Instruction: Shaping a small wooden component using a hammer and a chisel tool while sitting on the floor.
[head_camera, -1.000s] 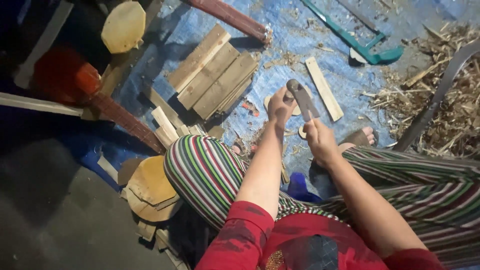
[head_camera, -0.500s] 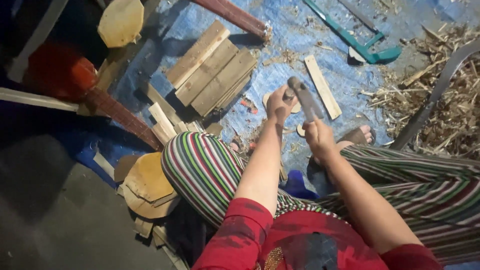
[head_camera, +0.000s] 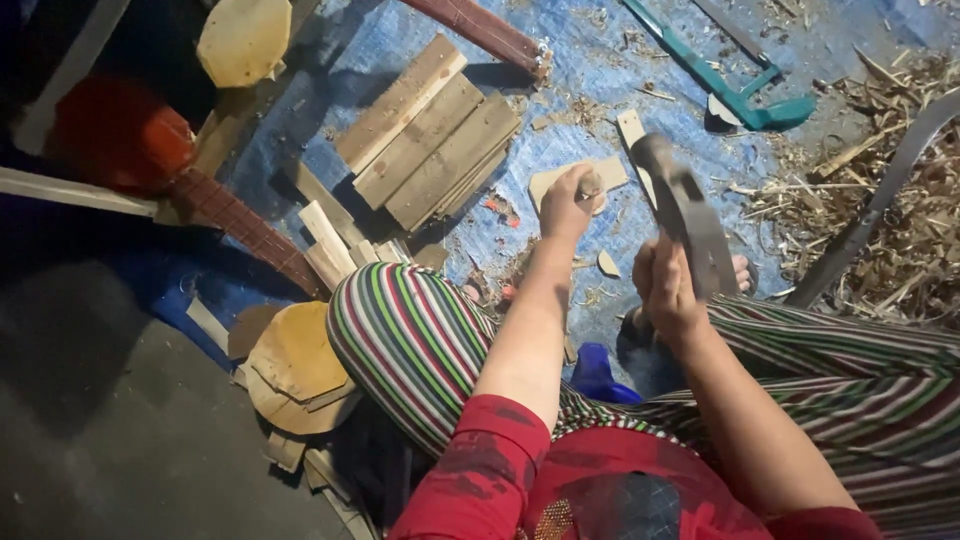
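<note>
My left hand (head_camera: 568, 203) grips a thin flat piece of pale wood (head_camera: 575, 178) and holds it over the blue tarp (head_camera: 560, 90). My right hand (head_camera: 665, 285) is closed around the handle of a dark, broad-bladed chopping tool (head_camera: 685, 210), raised beside and slightly above the wood piece. The blade appears blurred. Small wood chips lie on the tarp below both hands. My knees in striped trousers (head_camera: 410, 340) frame the spot.
Stacked wooden planks (head_camera: 430, 135) lie on the tarp at upper left, with short offcuts (head_camera: 330, 240) beside them. A teal clamp-like tool (head_camera: 740, 90) lies at top right. Shavings pile (head_camera: 860, 200) at right. Rounded wooden boards (head_camera: 295, 360) and red stringed instruments (head_camera: 130, 140) sit left.
The chopping tool has lifted higher and swung to the right of the wood piece. My left hand has kept its hold on the wood. The camera view has shifted slightly.
</note>
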